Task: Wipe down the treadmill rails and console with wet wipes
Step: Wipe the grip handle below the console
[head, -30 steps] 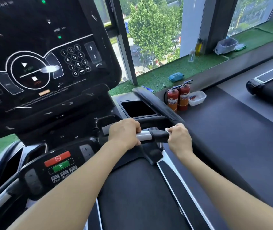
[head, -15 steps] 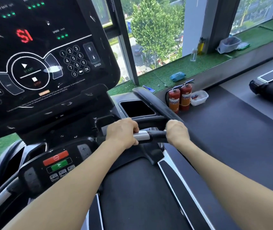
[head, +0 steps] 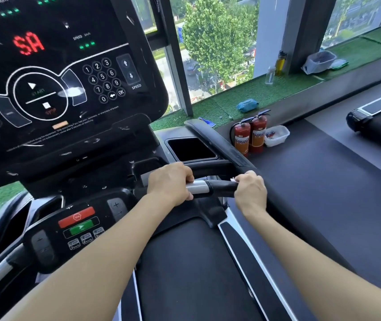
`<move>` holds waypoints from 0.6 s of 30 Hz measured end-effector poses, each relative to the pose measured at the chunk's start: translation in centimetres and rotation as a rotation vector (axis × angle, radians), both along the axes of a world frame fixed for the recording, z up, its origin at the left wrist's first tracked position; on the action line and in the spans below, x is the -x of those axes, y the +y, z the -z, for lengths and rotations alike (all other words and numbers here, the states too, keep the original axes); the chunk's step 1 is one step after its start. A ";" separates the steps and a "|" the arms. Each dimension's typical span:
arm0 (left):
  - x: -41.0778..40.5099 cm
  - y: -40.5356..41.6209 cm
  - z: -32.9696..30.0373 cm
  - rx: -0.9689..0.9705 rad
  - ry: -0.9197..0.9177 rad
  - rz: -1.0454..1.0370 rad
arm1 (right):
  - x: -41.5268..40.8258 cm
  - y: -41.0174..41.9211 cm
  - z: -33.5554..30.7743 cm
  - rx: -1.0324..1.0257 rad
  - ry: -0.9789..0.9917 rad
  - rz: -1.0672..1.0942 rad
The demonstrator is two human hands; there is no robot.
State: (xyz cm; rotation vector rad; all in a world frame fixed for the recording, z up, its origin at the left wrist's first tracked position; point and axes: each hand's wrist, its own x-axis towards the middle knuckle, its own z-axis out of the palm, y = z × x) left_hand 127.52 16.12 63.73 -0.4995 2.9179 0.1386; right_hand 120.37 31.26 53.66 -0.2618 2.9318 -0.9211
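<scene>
A short horizontal handlebar (head: 210, 187), silver then black, juts out below the treadmill console (head: 69, 89). My left hand (head: 169, 184) grips its silver inner part. My right hand (head: 250, 194) is wrapped round the black outer end, with a white wet wipe (head: 234, 180) peeking out at the knuckles. The curved black side rail (head: 215, 137) runs just behind both hands. A lower control panel (head: 78, 225) with red and green buttons sits to the left of my left forearm.
A dark cup holder (head: 190, 148) opens behind the handlebar. Two red fire extinguishers (head: 250, 135) and a white tub (head: 276, 135) stand on the floor to the right. A blue wipes pack (head: 247, 105) lies on the green window ledge. Another treadmill (head: 370, 119) is at far right.
My right hand slid inward along the black grip, then back out toward its end, and the wipe shows again. The console display lit up with red letters. My left hand stayed put.
</scene>
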 end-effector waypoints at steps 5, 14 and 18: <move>0.0 -0.1 -0.1 0.014 -0.005 0.001 | -4.5 -3.1 -1.6 0.196 0.228 -0.161; 0.2 -0.2 -0.2 0.008 -0.021 0.001 | -2.7 0.2 4.0 0.278 0.150 0.279; 0.3 -0.4 -0.2 0.010 -0.028 0.018 | -5.0 -2.7 2.5 0.406 0.203 0.280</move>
